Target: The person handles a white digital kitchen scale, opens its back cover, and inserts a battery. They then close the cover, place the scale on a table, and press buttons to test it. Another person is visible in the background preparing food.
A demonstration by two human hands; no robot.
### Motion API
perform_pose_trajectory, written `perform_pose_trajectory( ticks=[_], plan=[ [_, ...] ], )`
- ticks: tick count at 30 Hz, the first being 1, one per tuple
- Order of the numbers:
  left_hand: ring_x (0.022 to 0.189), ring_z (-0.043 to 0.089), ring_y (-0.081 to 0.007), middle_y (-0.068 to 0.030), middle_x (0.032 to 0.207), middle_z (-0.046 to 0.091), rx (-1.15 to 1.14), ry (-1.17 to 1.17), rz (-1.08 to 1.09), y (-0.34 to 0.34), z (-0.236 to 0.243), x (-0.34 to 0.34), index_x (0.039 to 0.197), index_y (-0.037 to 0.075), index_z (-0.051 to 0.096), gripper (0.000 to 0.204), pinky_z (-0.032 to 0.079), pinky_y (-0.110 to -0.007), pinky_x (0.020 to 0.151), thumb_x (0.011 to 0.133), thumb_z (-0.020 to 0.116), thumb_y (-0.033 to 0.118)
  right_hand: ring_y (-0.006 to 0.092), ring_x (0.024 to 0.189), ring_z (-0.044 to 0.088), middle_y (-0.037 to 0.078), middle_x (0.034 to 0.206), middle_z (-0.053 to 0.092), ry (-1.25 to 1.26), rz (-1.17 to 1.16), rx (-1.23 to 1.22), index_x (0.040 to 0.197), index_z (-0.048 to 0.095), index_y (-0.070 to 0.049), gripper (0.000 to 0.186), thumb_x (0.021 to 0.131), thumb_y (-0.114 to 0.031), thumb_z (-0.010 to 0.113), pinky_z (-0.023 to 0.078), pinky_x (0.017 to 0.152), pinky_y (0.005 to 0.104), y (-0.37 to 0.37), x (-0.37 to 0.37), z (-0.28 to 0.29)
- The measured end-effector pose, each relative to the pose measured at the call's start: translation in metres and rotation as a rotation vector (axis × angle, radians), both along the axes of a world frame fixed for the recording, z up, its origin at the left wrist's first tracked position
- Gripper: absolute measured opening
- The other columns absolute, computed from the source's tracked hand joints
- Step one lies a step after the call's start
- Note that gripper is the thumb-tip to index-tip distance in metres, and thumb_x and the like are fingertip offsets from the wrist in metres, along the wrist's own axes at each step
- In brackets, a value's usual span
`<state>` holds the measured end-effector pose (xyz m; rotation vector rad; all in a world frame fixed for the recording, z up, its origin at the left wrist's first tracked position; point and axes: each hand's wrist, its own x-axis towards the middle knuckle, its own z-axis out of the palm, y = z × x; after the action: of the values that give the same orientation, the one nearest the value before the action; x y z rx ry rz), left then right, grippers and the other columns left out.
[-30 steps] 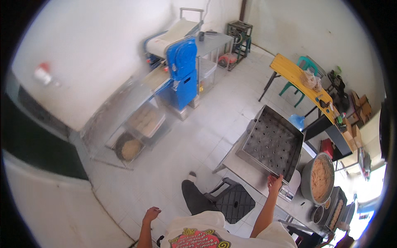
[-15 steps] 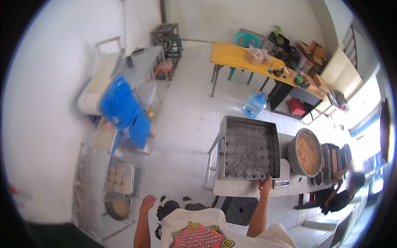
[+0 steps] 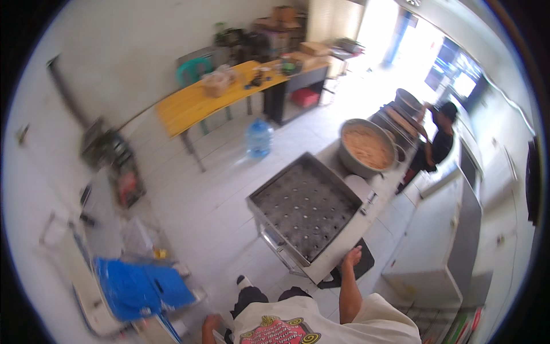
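Observation:
A square, dark grey metal tray with rows of holes stands on the near end of a metal bench. My right hand is just off the bench's near edge, apart from the tray, its fingers loosely stretched and nothing seen in them. Low beside my body, my left hand hangs away from the bench; its fingers are blurred. Next to the tray sits a white kitchen scale. Beyond it is a large metal bowl filled with a pale pinkish mass.
A co-worker in dark clothes is at the bench's far end, by a dark pot. Under my right hand lies a black stool top. A blue water jug stands on the floor before a yellow table. Blue plastic lies left.
My view has swung to the right. My right hand has come away from the tray's near corner, and my left hand has dropped lower. The tray still rests on the bench.

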<state>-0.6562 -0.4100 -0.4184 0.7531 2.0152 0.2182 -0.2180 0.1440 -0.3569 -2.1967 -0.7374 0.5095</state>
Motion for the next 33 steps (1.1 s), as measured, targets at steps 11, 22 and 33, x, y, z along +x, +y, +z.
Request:
perform_pose_trajectory(
  ticks=[11, 22, 33],
  plan=[
    [0.081, 0.068, -0.0271, -0.0149, 0.100, 0.074, -0.363, -0.137, -0.390, 0.208, 0.007, -0.146, 0.119, 0.005, 0.070, 0.046, 0.056, -0.037, 0.073, 0.085, 0.074, 0.035, 0.0285, 0.072, 0.071, 0.012, 0.093, 0.067, 0.531, -0.141, -0.433, 0.112, 0.067, 0.002, 0.053, 0.103, -0.047, 0.045, 0.054, 0.056, 0.0404, -0.316, 0.121, -0.046],
    [0.106, 0.066, -0.0229, -0.0130, 0.123, 0.068, -0.043, -0.460, -0.302, 0.332, 0.051, 0.155, 0.141, 0.007, 0.055, 0.068, 0.054, -0.038, 0.086, 0.081, 0.079, 0.025, 0.0363, 0.091, 0.070, 0.023, 0.116, 0.067, 0.851, -0.192, -0.544, 0.129, 0.060, 0.001, 0.045, 0.103, -0.033, 0.048, 0.057, 0.076, 0.0475, -0.496, 0.308, -0.099],
    [0.103, 0.065, -0.0202, -0.0099, 0.117, 0.070, 0.015, -0.464, -0.811, 0.342, 0.049, 0.285, 0.132, 0.008, 0.064, 0.050, 0.055, -0.040, 0.085, 0.083, 0.069, 0.017, 0.0239, 0.052, 0.058, 0.015, 0.057, 0.061, -0.151, -0.228, -0.297, 0.060, 0.065, -0.001, 0.015, 0.074, -0.002, 0.058, 0.048, 0.056, 0.0408, -0.382, 0.424, -0.027]
  ],
)
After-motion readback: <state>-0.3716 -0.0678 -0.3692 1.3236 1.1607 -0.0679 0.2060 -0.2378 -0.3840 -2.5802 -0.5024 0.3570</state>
